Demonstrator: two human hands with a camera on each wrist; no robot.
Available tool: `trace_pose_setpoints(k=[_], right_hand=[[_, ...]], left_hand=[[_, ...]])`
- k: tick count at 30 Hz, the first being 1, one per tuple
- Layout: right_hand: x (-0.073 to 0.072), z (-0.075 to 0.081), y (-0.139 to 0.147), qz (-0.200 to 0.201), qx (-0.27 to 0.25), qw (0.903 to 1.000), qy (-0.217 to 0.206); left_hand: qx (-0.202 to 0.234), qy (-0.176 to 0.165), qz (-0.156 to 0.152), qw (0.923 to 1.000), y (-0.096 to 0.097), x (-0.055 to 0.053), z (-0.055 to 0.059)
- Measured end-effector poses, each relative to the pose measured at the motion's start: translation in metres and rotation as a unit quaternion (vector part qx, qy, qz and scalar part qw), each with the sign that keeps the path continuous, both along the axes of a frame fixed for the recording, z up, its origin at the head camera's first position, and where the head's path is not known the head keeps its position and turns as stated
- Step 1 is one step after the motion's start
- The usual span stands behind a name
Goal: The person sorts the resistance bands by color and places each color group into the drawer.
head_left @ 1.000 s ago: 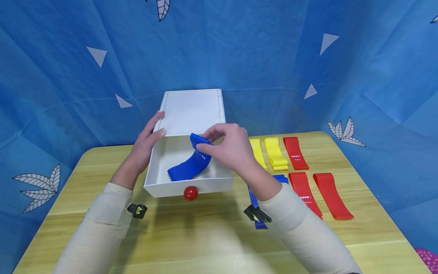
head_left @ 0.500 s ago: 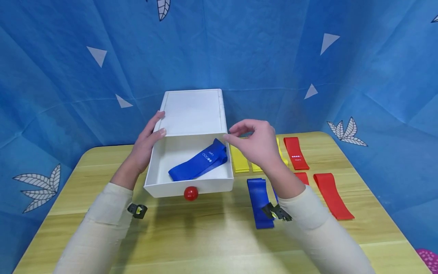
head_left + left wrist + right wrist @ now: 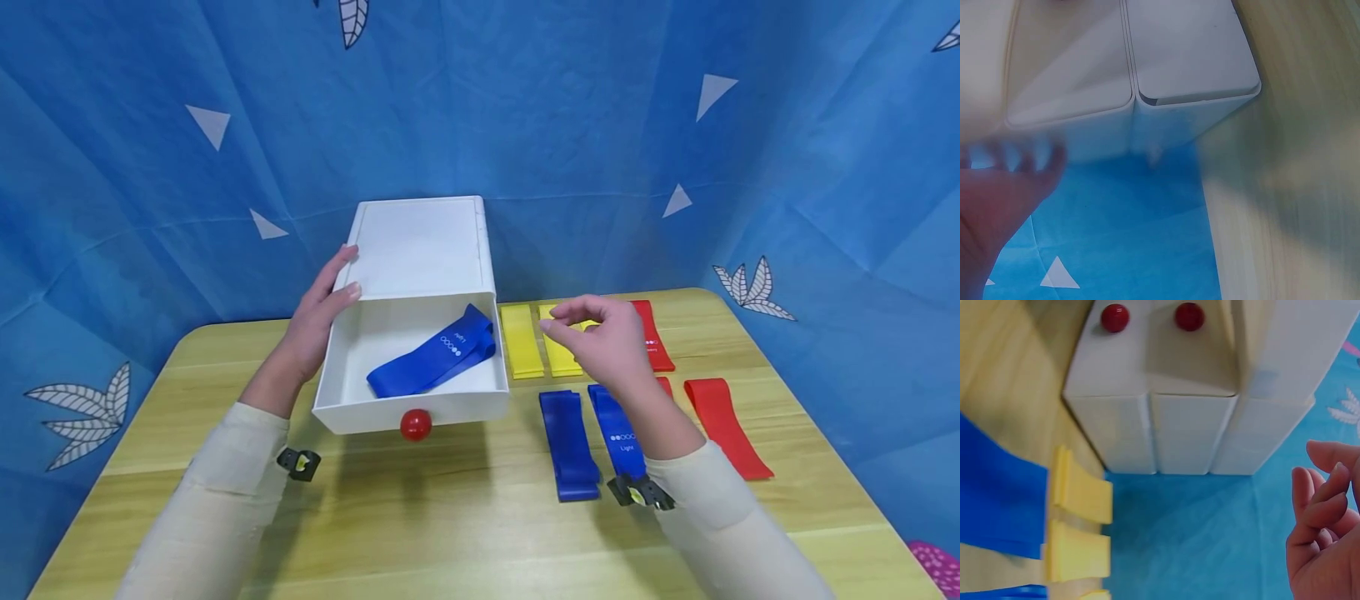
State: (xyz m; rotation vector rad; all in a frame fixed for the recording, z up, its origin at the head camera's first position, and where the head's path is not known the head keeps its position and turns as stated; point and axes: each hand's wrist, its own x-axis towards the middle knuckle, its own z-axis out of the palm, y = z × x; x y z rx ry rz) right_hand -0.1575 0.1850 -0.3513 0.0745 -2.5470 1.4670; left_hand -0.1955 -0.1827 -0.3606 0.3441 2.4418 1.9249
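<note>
A white drawer unit [image 3: 423, 246] stands at the back of the table, its top drawer [image 3: 345, 412] pulled out. Inside that drawer lies a folded blue resistance band [image 3: 427, 358] printed "Light". My left hand [image 3: 306, 333] rests against the unit's left side, thumb near the top edge; in the left wrist view its fingers touch the white side wall. To the right of the drawer my right hand [image 3: 609, 340] hovers above the yellow bands [image 3: 522, 343], fingers loosely bent and holding nothing. It partly hides a yellow band and a red band [image 3: 658, 342].
Two blue bands, one plain [image 3: 570, 450] and one marked "Light" [image 3: 617, 429], lie nearer me on the table. Farther right is another red band [image 3: 727, 429], with one more mostly behind my right wrist. A red knob [image 3: 416, 425] juts from the drawer front. Blue cloth [image 3: 570, 150] hangs behind.
My right hand has let go of the blue band, which now lies in the drawer, and has moved right over the yellow bands. The left hand stays on the unit.
</note>
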Motion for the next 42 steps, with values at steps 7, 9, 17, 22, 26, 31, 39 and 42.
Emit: trace_pose_setpoints(k=[7,9,17,22,26,31,39,42], right_hand=[[-0.001,-0.021,0.007,0.002,0.011,0.9997,-0.021],[-0.001,-0.028,0.010,0.006,0.012,0.9996,-0.024],[-0.004,-0.057,0.021,0.023,0.017,0.9987,-0.041],[-0.005,-0.071,0.025,0.017,0.020,0.9978,-0.061],[-0.005,-0.079,0.027,0.014,0.022,0.9973,-0.068],[-0.007,-0.088,0.029,0.015,0.025,0.9969,-0.073],[-0.009,-0.100,0.034,0.009,0.055,0.9930,-0.104],[-0.010,-0.103,0.036,0.011,0.058,0.9922,-0.110]], left_hand=[[0.003,0.001,-0.001,1.0000,-0.001,0.000,-0.002],[0.003,0.002,-0.001,1.0000,-0.001,-0.001,-0.002],[0.006,0.002,-0.002,1.0000,0.000,-0.001,0.000],[0.005,0.002,-0.004,1.0000,0.001,0.000,0.000],[0.005,0.004,-0.003,1.0000,0.000,0.000,-0.001],[0.005,0.004,-0.002,1.0000,-0.001,0.000,-0.002],[0.013,0.000,-0.003,0.9999,0.000,0.000,-0.001],[0.014,0.001,0.000,0.9999,0.000,0.000,-0.001]])
